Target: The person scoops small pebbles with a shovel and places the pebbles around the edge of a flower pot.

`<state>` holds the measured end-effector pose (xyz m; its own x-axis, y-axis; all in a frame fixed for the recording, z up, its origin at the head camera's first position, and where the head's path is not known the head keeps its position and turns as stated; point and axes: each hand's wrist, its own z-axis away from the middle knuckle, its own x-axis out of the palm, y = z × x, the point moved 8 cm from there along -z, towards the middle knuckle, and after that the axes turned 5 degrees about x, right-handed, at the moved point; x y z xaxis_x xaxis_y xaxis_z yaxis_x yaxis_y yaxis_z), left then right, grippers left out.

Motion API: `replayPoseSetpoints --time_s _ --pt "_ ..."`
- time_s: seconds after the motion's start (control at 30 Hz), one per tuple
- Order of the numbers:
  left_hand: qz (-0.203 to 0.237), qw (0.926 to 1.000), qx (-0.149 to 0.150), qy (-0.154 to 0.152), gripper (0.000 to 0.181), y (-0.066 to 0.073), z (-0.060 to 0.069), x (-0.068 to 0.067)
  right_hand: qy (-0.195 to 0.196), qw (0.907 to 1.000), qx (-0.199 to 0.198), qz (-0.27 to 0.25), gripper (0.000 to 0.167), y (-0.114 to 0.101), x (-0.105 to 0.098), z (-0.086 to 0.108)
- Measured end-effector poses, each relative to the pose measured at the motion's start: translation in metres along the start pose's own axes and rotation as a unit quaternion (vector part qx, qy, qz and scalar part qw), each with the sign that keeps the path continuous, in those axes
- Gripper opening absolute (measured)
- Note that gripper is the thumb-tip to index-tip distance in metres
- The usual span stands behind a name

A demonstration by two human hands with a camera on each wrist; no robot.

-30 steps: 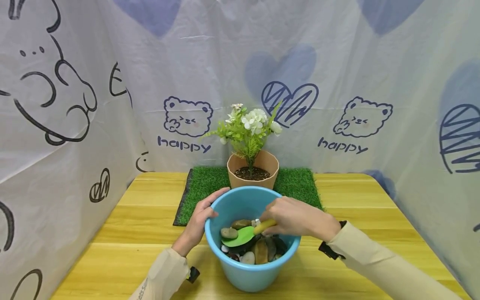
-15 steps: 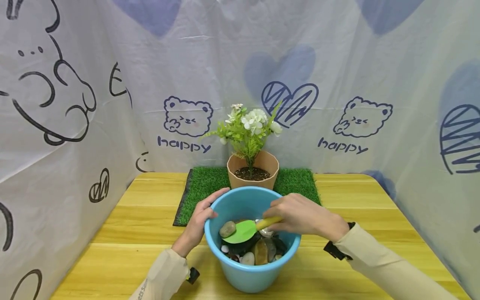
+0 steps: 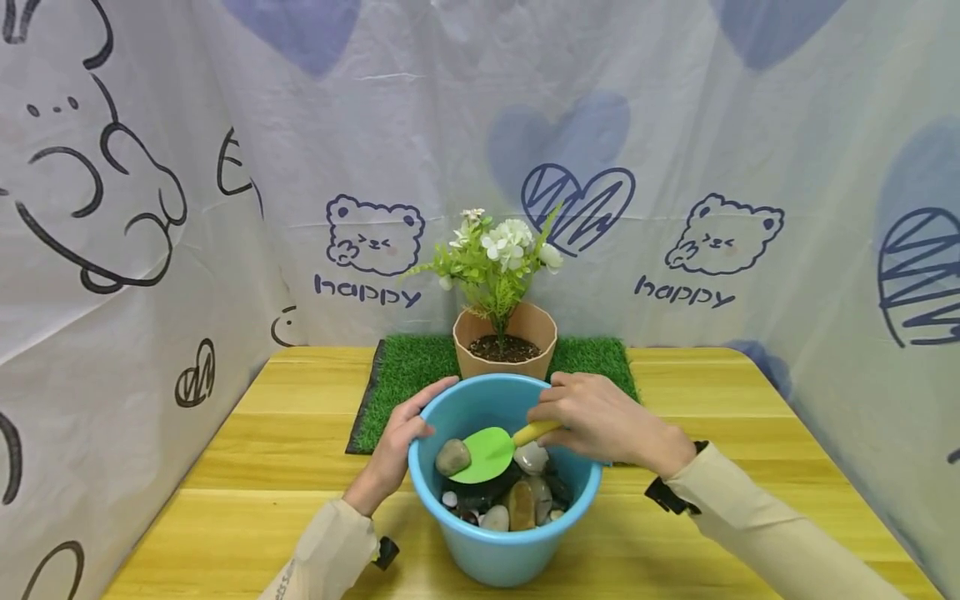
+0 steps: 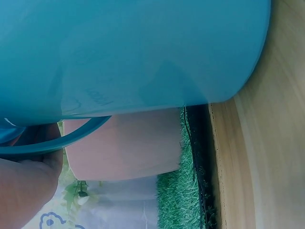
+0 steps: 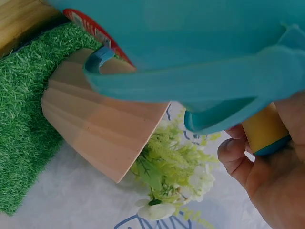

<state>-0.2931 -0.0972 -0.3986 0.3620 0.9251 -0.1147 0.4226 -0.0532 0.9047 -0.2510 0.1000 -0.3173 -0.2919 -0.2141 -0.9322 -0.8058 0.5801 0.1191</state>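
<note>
The blue bucket (image 3: 502,557) stands upright on the desk (image 3: 247,492), directly between the person's two hands. The left hand (image 3: 396,448) grips the bucket's rim on its left side, the thumb lapping over the edge and the fingers lying along the outside. The right hand (image 3: 598,422) is over the rim on the opposite side, its fingers curled round the yellow handle (image 3: 536,432) of a trowel; the right wrist view shows a blue-green end on that handle beside the palm. From this hand the trowel's green blade (image 3: 486,457) points left, inside the bucket, and reaches toward the left hand's side. A rounded tan stone (image 3: 453,457) sits at the blade's tip, near the left inner wall and well apart from the right hand's fingers. Below the blade, smooth stones (image 3: 521,505) in white, brown, grey and black lie in the bucket.

Just beyond the bucket, a green grass mat (image 3: 412,367) bears a tan pot (image 3: 483,365) with dark soil and a leafy plant (image 3: 501,258) with white flowers. Behind the desk hangs a pale curtain (image 3: 450,92) printed with hearts, bears and "happy".
</note>
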Motion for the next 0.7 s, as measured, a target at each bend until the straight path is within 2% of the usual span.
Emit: replayPoseSetpoints --time_s 0.47,0.7 --pt "-0.004 1.0000 0.003 0.005 0.070 -0.001 -0.001 0.000 -0.005 0.9991 0.033 -0.024 0.024 0.013 -0.002 0.005" --pt "-0.017 0.9998 0.003 -0.003 0.068 -0.001 0.001 0.000 -0.014 0.9995 0.027 0.000 0.022 0.011 -0.002 0.004"
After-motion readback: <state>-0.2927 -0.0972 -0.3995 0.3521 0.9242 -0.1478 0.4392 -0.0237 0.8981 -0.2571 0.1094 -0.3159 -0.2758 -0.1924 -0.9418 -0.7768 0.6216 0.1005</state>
